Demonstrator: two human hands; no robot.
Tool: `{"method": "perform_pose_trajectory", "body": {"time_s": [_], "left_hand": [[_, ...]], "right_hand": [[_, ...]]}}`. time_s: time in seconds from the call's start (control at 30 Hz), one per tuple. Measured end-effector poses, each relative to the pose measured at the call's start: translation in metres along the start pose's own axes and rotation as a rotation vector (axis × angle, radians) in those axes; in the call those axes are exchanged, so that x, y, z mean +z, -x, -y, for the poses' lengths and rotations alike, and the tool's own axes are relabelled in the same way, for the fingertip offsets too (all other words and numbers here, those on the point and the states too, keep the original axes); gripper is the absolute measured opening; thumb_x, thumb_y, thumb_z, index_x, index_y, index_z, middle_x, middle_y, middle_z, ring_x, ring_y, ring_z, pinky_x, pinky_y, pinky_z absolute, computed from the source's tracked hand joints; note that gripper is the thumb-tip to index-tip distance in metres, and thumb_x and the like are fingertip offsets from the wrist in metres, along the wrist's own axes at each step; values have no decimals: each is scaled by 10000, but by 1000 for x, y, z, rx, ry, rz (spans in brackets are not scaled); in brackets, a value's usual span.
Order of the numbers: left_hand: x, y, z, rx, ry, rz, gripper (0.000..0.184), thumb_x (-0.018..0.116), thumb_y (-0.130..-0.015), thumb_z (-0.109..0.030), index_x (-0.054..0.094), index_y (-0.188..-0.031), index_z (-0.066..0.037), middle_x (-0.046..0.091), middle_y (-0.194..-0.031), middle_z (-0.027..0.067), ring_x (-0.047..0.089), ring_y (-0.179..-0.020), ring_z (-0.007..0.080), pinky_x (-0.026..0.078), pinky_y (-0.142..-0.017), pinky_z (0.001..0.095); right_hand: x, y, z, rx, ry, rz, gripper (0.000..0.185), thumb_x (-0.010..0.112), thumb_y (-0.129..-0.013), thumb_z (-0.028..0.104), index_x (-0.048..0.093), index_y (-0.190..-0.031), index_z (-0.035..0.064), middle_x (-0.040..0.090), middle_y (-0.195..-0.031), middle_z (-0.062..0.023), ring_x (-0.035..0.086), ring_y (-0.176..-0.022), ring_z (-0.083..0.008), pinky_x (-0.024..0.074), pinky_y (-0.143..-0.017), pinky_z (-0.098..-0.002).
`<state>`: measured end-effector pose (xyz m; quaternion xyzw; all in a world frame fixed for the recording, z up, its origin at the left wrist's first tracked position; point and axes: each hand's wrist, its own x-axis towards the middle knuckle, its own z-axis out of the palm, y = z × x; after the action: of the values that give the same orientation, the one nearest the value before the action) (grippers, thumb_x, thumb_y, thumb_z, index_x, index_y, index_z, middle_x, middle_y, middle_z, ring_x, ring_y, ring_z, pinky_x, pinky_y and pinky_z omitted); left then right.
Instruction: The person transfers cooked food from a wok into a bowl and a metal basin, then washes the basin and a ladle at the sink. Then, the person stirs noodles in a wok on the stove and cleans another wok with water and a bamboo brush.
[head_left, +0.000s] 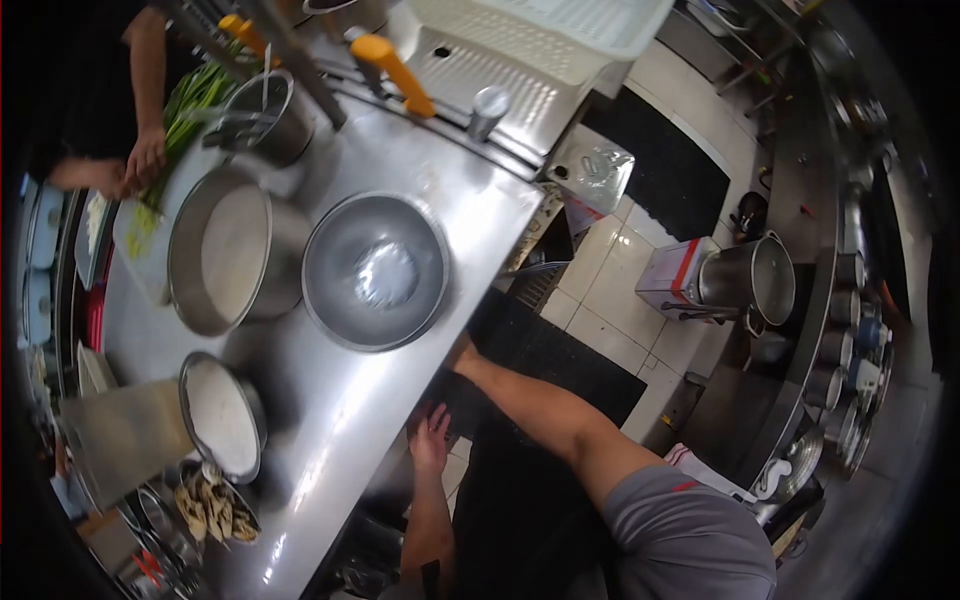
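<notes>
The metal bowl (pixel 375 272) sits upright near the desk (pixel 420 160) edge, left of the frame's centre, probably for easy reach. Below, the left hand (pixel 430 442) has open fingers; the right hand's (pixel 462 354) are hidden, state unclear. Lower left, a basin (pixel 256 445) holds something white.

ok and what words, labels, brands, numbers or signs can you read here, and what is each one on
No text can be read.
White-and-red box: any print is too small and blurred.
Grey sleeve: a small red mark, not readable as letters.
</notes>
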<state>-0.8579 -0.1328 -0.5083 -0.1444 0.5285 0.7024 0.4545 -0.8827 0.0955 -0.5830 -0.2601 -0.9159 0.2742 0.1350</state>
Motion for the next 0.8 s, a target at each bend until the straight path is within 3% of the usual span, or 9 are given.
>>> {"method": "perform_pose_trajectory", "body": {"time_s": [0.1,0.2,0.23,0.33,0.4,0.53,0.67,0.73,0.8], "left_hand": [[14,4,-4,-34,-50,-21,736,596,-1029,-432,245,-1604,-135,414,-1535,165,516,-1329,334,432,-1112,488],[42,12,-10,-132,-154,-90,807,634,-1001,-471,247,-1593,-82,412,-1527,167,530,-1309,327,439,-1100,482],[58,17,-12,-129,-213,-138,777,656,-980,-504,362,-1512,-21,512,-1432,156,575,-1244,308,479,-1048,461],[77,23,-7,-197,-426,-150,616,656,-990,-475,522,-1357,2,625,-1282,125,646,-1123,272,533,-961,425],[84,19,-3,-208,-627,-85,455,662,-1004,-406,613,-1201,1,683,-1142,89,689,-1010,234,566,-878,380],[153,6,-8,-166,-759,-37,358,592,-1044,-305,619,-1219,5,701,-1079,121,695,-983,209,579,-832,340],[279,-25,-20,-127,-894,10,331,532,-1064,-277,613,-1210,8,707,-1051,119,701,-960,203,582,-826,342],[349,-48,-22,-71,-924,114,274,529,-1066,-269,591,-1169,-23,669,-1053,99,693,-946,190,584,-785,343],[420,-82,-9,-33,-947,205,270,549,-1062,-287,593,-1140,-32,667,-1001,83,691,-924,181,580,-777,335]], "right_hand": [[47,-8,-11,-13,-132,-102,272,595,-885,272,770,-976,85,748,-972,-149,716,-969,-342,537,-865,-473],[-38,-27,3,-39,-30,456,292,573,-941,257,733,-1033,31,729,-1019,-214,697,-998,-389,534,-883,-489],[-70,-27,8,66,-162,473,304,563,-955,260,710,-1056,13,719,-1021,-229,683,-1002,-420,527,-891,-504],[-104,3,-19,116,-395,335,304,536,-940,222,685,-1106,16,724,-1027,-219,692,-980,-420,553,-858,-502],[-207,20,-33,209,-521,518,345,536,-976,270,665,-1137,-7,702,-1077,-253,664,-1031,-454,543,-897,-516],[-332,89,-124,171,-423,568,400,570,-980,324,665,-1199,2,706,-1113,-248,687,-1013,-432,549,-915,-490],[-459,142,-239,570,-445,327,380,607,-970,273,668,-1218,-9,746,-964,-172,743,-766,-261,579,-743,-407],[-540,138,-292,815,-574,125,338,613,-954,238,682,-1177,-7,751,-920,-192,749,-790,-290,586,-764,-403],[-616,122,-346,865,-613,-142,298,613,-969,204,687,-1165,-8,751,-882,-173,743,-711,-206,581,-692,-352]]}}
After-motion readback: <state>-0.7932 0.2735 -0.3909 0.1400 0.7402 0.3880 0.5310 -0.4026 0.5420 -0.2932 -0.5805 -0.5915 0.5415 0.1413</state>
